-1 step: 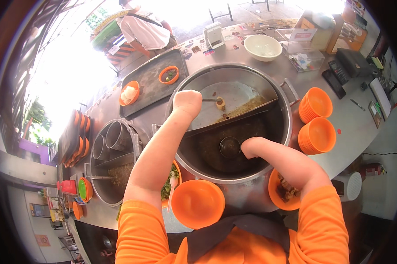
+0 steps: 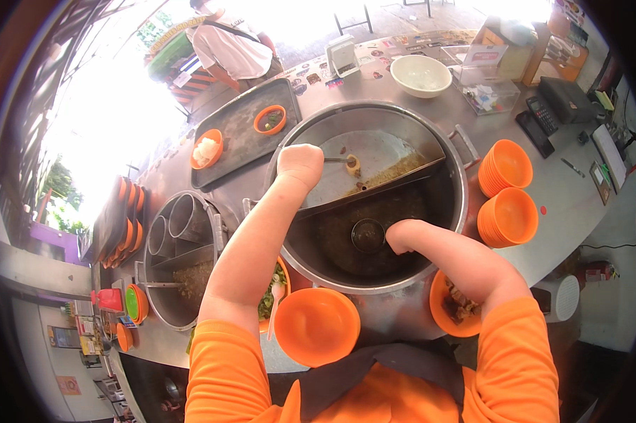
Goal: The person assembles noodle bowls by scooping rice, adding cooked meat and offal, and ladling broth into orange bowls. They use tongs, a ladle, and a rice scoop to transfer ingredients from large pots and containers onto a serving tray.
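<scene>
Taking the big divided pot [image 2: 374, 190] as the landmark: it is one pot, split into two compartments, with one ladle [image 2: 367, 235] in the nearer one. Right of the pot stand two stacks of orange bowls [image 2: 508, 187]. On the one dark tray [image 2: 244, 144] left of the pot sit two small orange bowls [image 2: 270, 120]. Beyond the pot there is one white bowl [image 2: 420, 74]. In front of the pot lies one orange bowl [image 2: 316, 326]. Two hands [image 2: 300, 163] reach over the pot.
</scene>
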A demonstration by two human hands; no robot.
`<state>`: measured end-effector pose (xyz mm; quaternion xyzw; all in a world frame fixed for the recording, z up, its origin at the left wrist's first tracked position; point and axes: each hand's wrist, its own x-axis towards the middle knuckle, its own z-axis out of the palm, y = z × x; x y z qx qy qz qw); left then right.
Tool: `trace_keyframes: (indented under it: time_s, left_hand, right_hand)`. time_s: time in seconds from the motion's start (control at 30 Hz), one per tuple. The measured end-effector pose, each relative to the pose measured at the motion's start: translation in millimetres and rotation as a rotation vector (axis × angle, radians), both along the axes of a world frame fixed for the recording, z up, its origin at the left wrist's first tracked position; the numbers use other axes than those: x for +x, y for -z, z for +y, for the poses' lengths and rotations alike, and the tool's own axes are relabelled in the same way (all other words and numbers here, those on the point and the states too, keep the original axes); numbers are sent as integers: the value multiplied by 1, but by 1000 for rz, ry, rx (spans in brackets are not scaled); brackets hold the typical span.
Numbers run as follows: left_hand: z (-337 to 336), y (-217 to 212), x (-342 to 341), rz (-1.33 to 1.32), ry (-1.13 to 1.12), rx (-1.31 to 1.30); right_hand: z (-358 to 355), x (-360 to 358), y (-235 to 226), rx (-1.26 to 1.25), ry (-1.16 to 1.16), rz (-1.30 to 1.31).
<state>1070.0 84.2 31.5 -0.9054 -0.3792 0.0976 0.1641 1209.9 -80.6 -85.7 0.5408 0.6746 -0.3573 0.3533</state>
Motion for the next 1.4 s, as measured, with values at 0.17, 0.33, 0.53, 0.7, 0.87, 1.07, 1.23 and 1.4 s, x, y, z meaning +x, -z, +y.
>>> trace_keyframes:
  time_s: [0.17,0.33,0.53,0.7,0.87,1.07,1.23,1.4]
  left_hand:
    - [1,3,2,21,-32,-37]
    - [1,3,3,18,-33,-50]
    - [3,-13,-3,-7,-59,7]
    - [16,-27,-22,-12,-140,-74]
    - [1,9,-23,-42,-173,-189]
    - [-5,43,-17,-63,-197,-163]
    - [4,49,-29,-108,-125,-78]
    - [5,44,-37,-221,-147,-76]
  right_hand:
    - [1,2,9,62,-39,23]
    - [1,1,2,21,-48,9]
    - [0,1,-3,51,7,27]
    - [1,-2,4,51,43,25]
    - [3,-2,9,66,75,36]
    - [-1,1,0,150,56,-2]
    - [-26,16,-51,356,197,60]
    - [-63,37,-97,516,310,192]
